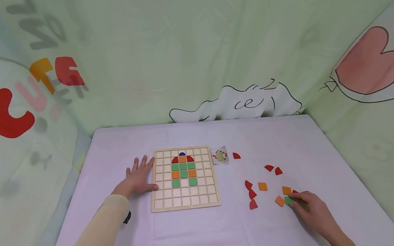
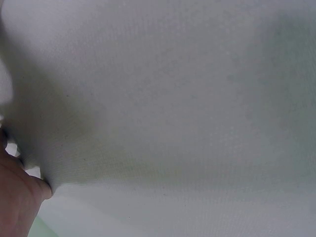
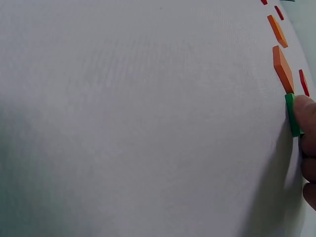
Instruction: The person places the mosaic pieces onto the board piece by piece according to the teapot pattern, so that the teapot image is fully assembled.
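A wooden grid board (image 1: 167, 202) lies on the table, with green, orange, red and blue tiles set in its upper middle squares. My left hand (image 1: 140, 179) rests at the board's left edge, fingers spread and thumb on the rim. In the left wrist view, only part of that hand (image 2: 22, 197) shows at the lower left. Off to the right, my right hand (image 1: 311, 211) pinches a green square tile (image 1: 288, 200) between thumb and forefinger. The right wrist view shows the thumb against this green tile (image 3: 292, 116), beside an orange tile (image 3: 282, 69).
Loose orange squares (image 1: 262, 186) and several red quarter-round tiles (image 1: 253, 204) lie between board and right hand. A small printed pattern card (image 1: 220, 155) sits at the board's right edge. Printed curtains (image 1: 193, 56) stand behind the table and at both sides.
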The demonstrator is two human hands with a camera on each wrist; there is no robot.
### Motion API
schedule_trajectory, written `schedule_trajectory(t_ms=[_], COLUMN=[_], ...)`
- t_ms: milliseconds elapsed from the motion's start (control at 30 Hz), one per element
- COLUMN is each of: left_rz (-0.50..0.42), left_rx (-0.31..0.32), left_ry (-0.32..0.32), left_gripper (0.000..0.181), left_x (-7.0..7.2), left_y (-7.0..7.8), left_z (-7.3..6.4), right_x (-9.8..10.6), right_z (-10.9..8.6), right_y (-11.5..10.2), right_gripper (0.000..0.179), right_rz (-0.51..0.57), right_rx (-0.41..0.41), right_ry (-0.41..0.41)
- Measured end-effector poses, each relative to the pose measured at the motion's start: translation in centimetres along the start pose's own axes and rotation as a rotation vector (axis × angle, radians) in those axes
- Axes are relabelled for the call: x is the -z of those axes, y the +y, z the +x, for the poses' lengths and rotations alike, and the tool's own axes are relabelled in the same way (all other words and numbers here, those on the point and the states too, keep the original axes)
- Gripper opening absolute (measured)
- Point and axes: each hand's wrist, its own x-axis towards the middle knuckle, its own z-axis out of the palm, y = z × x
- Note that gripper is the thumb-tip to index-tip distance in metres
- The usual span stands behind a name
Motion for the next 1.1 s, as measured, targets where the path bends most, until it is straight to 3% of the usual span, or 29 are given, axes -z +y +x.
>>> schedule_trajectory(t_ms=[667, 1100], left_rz=[0.000, -0.003], left_rx=[0.003, -0.001], left_ry=[0.005, 0.007], left_gripper=[0.113, 0.112], left_x=[-0.1, -0.1], left_y=[-0.1, -0.2], left_z=[0.0, 0.2], right_x=[0.8, 0.7], right_z=[0.0, 0.0], right_y=[0.9, 1.2], right_gripper=[0.040, 0.037], right_rz=[-0.053, -0.030], right_rx=[0.008, -0.050], right_ry=[-0.024, -0.056])
